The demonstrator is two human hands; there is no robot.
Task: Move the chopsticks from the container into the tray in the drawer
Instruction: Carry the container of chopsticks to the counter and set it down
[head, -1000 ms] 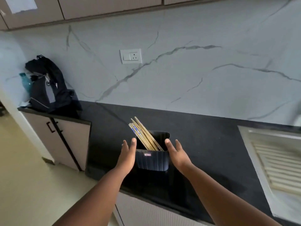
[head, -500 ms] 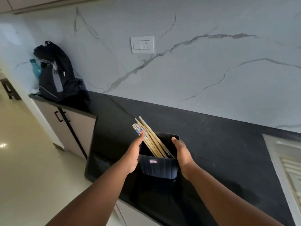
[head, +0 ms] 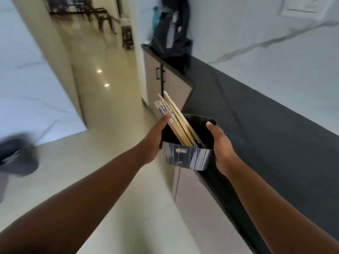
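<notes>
Black plastic forms the container [head: 187,158], which is gripped on both sides: the left hand [head: 156,140] is wrapped round its left wall with the thumb up against the chopsticks, and the right hand [head: 221,147] is curled round its right wall with the thumb hooked over the rim. The container is held in the air between the two hands, just off the edge of the dark countertop [head: 266,129] that lies to the right of the right hand. A bundle of pale wooden chopsticks [head: 176,118] is stood inside it, leaning up and away toward the left hand, with the tips well above the rim. No drawer or tray is to be seen. The chopsticks can be judged light, stiff and smooth, loose against one another, so they may be expected to slide or fan out if the container is tipped. They would best be taken as a bunch around the exposed upper lengths, above the rim. A dark backpack [head: 172,32] is set far beyond the hands on the counter's end.
</notes>
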